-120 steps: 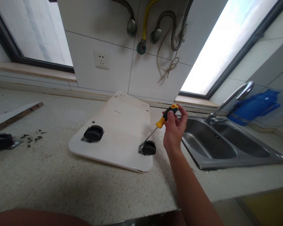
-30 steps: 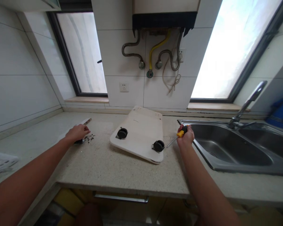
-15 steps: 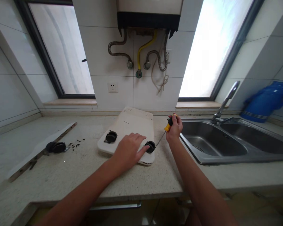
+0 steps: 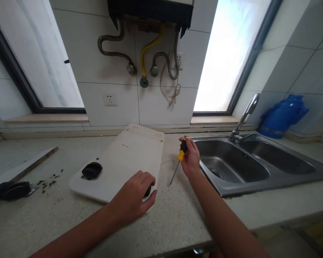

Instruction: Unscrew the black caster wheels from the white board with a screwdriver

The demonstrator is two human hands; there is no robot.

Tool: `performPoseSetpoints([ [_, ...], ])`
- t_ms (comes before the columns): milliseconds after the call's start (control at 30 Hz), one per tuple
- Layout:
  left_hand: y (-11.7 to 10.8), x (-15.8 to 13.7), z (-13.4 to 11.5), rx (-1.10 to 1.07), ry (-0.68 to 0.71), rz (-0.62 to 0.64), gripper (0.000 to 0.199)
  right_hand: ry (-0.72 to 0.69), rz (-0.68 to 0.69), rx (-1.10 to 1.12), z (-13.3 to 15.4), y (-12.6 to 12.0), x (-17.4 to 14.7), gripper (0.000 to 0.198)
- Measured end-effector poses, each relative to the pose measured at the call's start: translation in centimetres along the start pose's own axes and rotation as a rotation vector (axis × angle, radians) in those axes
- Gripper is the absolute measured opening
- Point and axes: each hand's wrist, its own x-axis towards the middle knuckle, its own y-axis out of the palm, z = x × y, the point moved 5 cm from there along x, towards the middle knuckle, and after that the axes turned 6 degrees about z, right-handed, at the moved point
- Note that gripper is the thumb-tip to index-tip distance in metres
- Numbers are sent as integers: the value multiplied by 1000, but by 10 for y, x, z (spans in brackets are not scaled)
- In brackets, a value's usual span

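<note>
A white board (image 4: 131, 157) with rounded corners lies flat on the counter, small holes along its far edge. My left hand (image 4: 134, 195) is closed around a black caster wheel (image 4: 148, 191) at the board's near right corner; the fingers hide most of it. Another black caster (image 4: 92, 170) stands on the near left part of the board. To the right of the board, my right hand (image 4: 190, 156) grips a screwdriver (image 4: 182, 153) with a yellow and black handle. Its metal shaft points down and left, its tip apart from the caster.
At the left lie loose black casters (image 4: 14, 190), several small dark screws (image 4: 47, 182) and a white panel with a brown edge strip (image 4: 33, 165). A steel double sink (image 4: 231, 193) with a faucet (image 4: 243, 116) is at the right, beside a blue thermos (image 4: 282, 116).
The view has shifted right and closer. My left hand has gone from lying on the board, thumb at the caster, to fingers around it. The screwdriver tip has moved away from the caster.
</note>
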Motion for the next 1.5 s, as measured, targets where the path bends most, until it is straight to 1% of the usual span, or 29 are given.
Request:
performPoseSetpoints([
  [133, -15, -28, 9, 0, 64, -57, 17, 34, 68, -6, 2, 11, -9, 37],
  [233, -23, -47, 16, 76, 94, -138, 25, 20, 122, -15, 5, 22, -20, 35],
  [367, -22, -63, 18, 210, 123, -232, 29, -9, 206, -9, 11, 35, -32, 34],
  [467, -20, -67, 20, 214, 78, -297, 26, -32, 283, -2, 14, 43, -41, 35],
  [567, -17, -68, 23, 185, 35, -285, 25, -53, 343, -1, 14, 49, -48, 34],
  [667, -16, -69, 23, 199, 87, -286, 25, -66, 374, -4, 12, 53, -54, 35],
  [733, -16, -69, 24, 212, 97, -280, 25, -68, 386, -4, 11, 55, -56, 36],
  [833, -17, -69, 25, 231, 83, -253, 26, -72, 394, 0, 10, 56, -59, 37],
  [1100, -16, -68, 24, 203, 97, -227, 29, -66, 386, -3, 7, 56, -62, 31],
  [1500, -16, -68, 22, 210, 91, -220, 30, -56, 431, 1, 2, 59, -64, 28],
])
